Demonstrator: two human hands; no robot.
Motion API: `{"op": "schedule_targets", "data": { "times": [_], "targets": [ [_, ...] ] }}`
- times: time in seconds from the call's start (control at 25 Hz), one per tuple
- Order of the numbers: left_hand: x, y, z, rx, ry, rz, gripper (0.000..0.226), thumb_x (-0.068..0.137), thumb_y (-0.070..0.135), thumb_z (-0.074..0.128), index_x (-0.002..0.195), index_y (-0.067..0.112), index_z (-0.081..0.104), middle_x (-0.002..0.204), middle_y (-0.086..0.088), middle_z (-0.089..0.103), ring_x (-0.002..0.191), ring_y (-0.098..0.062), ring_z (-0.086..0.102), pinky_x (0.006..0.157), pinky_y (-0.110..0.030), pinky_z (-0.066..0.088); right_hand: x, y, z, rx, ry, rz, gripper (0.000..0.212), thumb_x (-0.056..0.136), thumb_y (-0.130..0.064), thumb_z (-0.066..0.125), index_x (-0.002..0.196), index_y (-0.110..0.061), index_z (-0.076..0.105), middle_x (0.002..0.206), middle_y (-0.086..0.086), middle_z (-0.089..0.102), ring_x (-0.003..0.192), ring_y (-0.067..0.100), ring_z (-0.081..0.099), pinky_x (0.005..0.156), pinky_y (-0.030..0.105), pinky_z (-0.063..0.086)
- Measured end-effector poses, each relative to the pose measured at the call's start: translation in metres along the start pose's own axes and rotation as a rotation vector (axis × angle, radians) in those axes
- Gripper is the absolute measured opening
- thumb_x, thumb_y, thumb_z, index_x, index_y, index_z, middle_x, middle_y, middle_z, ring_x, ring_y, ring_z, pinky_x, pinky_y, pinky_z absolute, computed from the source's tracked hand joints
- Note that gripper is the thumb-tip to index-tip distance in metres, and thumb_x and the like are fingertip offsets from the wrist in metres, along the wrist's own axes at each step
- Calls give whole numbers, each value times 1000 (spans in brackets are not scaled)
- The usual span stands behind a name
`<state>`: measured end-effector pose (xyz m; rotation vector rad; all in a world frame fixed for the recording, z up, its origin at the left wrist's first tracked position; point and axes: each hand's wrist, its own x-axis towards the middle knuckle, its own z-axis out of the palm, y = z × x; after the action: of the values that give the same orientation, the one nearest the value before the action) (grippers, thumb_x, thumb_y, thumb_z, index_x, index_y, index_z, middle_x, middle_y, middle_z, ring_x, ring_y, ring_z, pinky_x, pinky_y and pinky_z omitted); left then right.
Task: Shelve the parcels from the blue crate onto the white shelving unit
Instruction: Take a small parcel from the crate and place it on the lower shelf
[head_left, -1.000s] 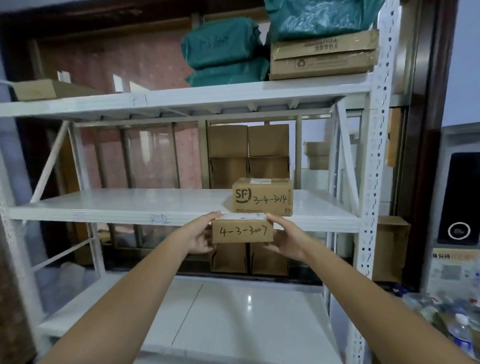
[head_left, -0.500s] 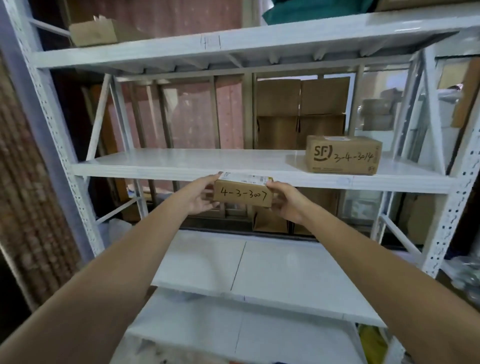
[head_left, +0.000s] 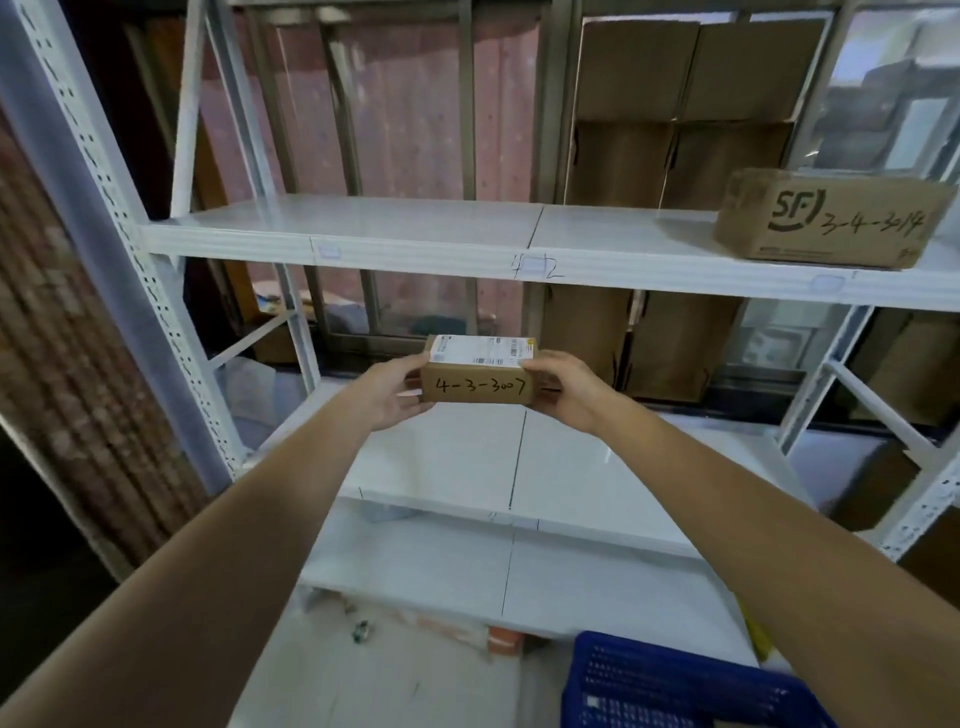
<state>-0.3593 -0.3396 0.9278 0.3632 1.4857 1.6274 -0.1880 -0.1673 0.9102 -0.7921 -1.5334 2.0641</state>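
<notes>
A small brown cardboard parcel (head_left: 479, 371) marked "4-3-3007", with a white label on top, hangs in the air between two shelves. My left hand (head_left: 396, 392) grips its left end and my right hand (head_left: 563, 388) grips its right end. It sits above the back of the lower shelf board (head_left: 457, 467) of the white shelving unit (head_left: 415, 249). A larger parcel (head_left: 831, 218) marked "SF 3-4-3014" rests on the shelf above, at the far right. A corner of the blue crate (head_left: 675, 686) shows at the bottom right.
White perforated uprights (head_left: 98, 218) frame the unit on the left, and diagonal braces (head_left: 872, 400) stand at the right. Stacked cardboard boxes (head_left: 680, 114) sit behind the shelves. A lowest shelf board (head_left: 415, 566) lies below. Small debris (head_left: 361, 630) lies on the floor.
The view has tilted down and to the left. The parcel held in both hands has dropped from the level of the labelled shelf edge to the space below it.
</notes>
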Motion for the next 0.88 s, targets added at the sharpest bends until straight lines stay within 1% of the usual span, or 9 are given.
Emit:
{"op": "schedule_targets", "data": {
  "times": [0.12, 0.28, 0.32, 0.44, 0.52, 0.6, 0.72, 0.8, 0.88],
  "targets": [
    [45, -20, -18, 10, 33, -22, 39, 93, 22, 61, 129, 11, 56, 123, -12, 61, 105, -27, 62, 95, -36, 51, 38, 25, -1, -53, 19, 46, 50, 84, -8, 70, 130, -15, 52, 119, 11, 66, 100, 26, 65, 82, 38, 56],
    [115, -57, -23, 115, 100, -106, 25, 96, 19, 56, 119, 11, 54, 124, -8, 59, 112, -28, 57, 102, -39, 44, 99, 69, -17, -81, 89, 147, 50, 87, -5, 67, 131, -22, 50, 122, 8, 65, 109, 26, 62, 82, 33, 54],
    [133, -70, -24, 154, 132, -112, 24, 95, 19, 57, 118, 10, 56, 124, -9, 60, 110, -27, 56, 100, -38, 44, 111, 82, -23, -77, 103, 172, 51, 87, -4, 67, 131, -22, 49, 122, 9, 65, 110, 26, 62, 82, 33, 54],
    [186, -115, -27, 235, 199, -86, 30, 92, 16, 61, 120, 6, 63, 121, -12, 64, 100, -22, 56, 83, -32, 45, 145, 130, -45, -92, 163, 228, 50, 86, -1, 67, 129, -19, 49, 123, 9, 65, 108, 25, 64, 83, 32, 54],
    [214, -144, -26, 276, 180, -99, 22, 90, 10, 61, 112, 8, 66, 108, -12, 65, 96, -21, 56, 74, -26, 45, 162, 168, -60, -136, 251, 273, 48, 83, -1, 68, 125, -18, 52, 122, 6, 66, 110, 25, 64, 89, 35, 51],
    [237, -169, -23, 293, 160, -129, 18, 90, 9, 60, 107, 10, 66, 101, -10, 63, 93, -22, 55, 70, -25, 44, 172, 201, -75, -187, 323, 327, 47, 81, -2, 70, 123, -15, 55, 121, 6, 66, 111, 25, 63, 92, 37, 49],
    [270, -200, -20, 297, 87, -209, 15, 94, 7, 53, 104, 12, 63, 98, -10, 60, 89, -25, 52, 75, -31, 40, 186, 242, -94, -253, 364, 352, 48, 82, 1, 68, 127, -9, 54, 119, 7, 63, 107, 25, 62, 90, 35, 53],
    [294, -223, -19, 318, 33, -283, 15, 94, 6, 49, 100, 13, 61, 91, -7, 60, 86, -24, 52, 77, -32, 38, 196, 268, -105, -332, 419, 393, 49, 82, -3, 67, 129, -10, 55, 121, 7, 64, 110, 26, 62, 97, 41, 52],
    [309, -242, -19, 361, -3, -350, 13, 92, 8, 52, 91, 17, 61, 89, -7, 58, 88, -24, 50, 81, -32, 37, 203, 287, -113, -332, 461, 444, 44, 83, -5, 62, 126, -12, 58, 119, 9, 66, 109, 28, 64, 98, 45, 52]
  ]
}}
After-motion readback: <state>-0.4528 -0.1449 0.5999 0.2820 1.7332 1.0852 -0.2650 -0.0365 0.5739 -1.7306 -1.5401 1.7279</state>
